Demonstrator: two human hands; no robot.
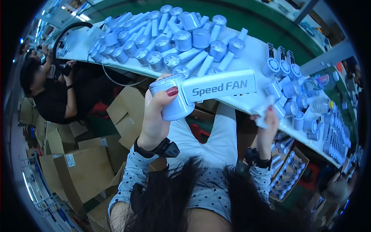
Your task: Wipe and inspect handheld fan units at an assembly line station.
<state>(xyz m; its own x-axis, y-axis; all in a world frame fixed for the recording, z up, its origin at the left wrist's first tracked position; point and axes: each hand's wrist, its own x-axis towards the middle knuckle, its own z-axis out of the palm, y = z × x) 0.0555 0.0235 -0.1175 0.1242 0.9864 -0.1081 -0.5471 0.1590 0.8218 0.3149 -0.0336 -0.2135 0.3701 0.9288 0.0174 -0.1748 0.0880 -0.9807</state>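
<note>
Currently my left grip point(154, 110) clasps one fan point(210, 88), my right grip point(267, 127) one blurred white scrap point(263, 114), dozens more fans point(182, 40) crowding the worktop point(252, 58).

Fan pile point(182, 40) blocks beyond held fan point(205, 88); bare table point(254, 56) lane rightward

Surface point(253, 58): white, long, slanting down toward the right.
Floor point(207, 126): green, partly hidden.
Lights point(81, 17): bright white tubes, upper left.
Beam point(321, 58): pale, upper right.
Rack point(43, 207): slender rails, lower left.
</note>
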